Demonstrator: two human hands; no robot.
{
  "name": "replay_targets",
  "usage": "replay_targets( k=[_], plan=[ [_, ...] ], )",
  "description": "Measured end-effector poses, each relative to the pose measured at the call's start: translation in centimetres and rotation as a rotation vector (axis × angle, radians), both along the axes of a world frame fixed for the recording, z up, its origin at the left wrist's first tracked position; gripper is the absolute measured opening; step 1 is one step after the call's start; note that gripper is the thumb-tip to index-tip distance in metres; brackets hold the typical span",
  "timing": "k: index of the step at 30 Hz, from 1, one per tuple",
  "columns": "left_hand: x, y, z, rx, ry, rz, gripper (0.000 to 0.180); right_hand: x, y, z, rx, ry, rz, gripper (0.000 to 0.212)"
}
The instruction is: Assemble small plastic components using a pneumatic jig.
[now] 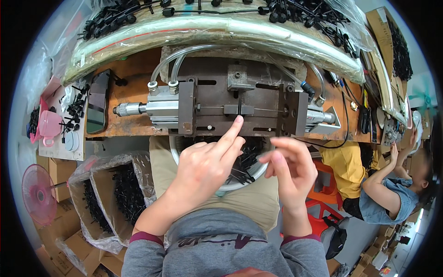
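My left hand (203,166) reaches up to the metal fixture (212,124) on the bench. Its index finger is stretched out, with the tip at the lower end of a thin black part (239,105) standing in the small grey clamp block (230,110). The thumb lies apart from that finger, and the other fingers are curled under, partly hidden. To the right, my right hand (295,171) hovers over the rim of a white basin (223,187), fingers bent and apart, with nothing visible in them. Many thin black parts (249,161) fill the basin on my lap.
Air cylinders (164,108) with clear hoses flank the fixture. A phone (98,104) and a pink cup (49,124) are at left. Black parts lie on the plastic-wrapped ledge (221,30) behind. Lined boxes (104,180) and a pink fan (39,195) stand lower left; a co-worker (387,194) sits at right.
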State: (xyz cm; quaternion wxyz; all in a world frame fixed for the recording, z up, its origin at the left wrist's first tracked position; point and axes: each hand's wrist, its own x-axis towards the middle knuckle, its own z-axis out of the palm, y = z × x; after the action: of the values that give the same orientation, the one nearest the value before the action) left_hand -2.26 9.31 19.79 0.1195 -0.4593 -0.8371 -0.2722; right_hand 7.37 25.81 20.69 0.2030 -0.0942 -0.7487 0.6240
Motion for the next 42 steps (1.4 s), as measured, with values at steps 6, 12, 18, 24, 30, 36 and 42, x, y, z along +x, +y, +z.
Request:
replay_targets(
  k=[6,12,18,24,30,36,42],
  plan=[
    [-0.9,1.3,0.1,-0.009,-0.013,0.020,0.021,2.1,-2.5,1.1,0.175,0.824,-0.069,0.017],
    [-0.8,0.8,0.7,-0.038,-0.011,0.049,0.020,2.6,-8.7,7.9,1.288,0.028,-1.225,0.020],
    [-1.0,0.9,0.3,-0.028,-0.034,0.013,0.020,2.5,-12.0,11.8,1.578,-1.082,-1.380,0.033],
    [-0.9,0.7,0.3,0.012,-0.026,0.036,0.019,4.9,-6.5,7.4,1.687,0.246,-1.119,0.021],
    [-0.6,-0.2,0.7,0.057,-0.051,-0.091,0.021,4.8,-5.2,3.9,0.144,0.987,0.034,0.015],
    [1.5,-0.4,2.6,0.111,-0.245,-0.176,0.043,1.0,-2.0,3.7,0.677,0.359,0.163,0.036],
    [2.0,0.6,2.3,0.296,-0.269,-0.111,0.050,0.3,-0.2,2.1,0.639,0.437,0.170,0.029]
  ],
)
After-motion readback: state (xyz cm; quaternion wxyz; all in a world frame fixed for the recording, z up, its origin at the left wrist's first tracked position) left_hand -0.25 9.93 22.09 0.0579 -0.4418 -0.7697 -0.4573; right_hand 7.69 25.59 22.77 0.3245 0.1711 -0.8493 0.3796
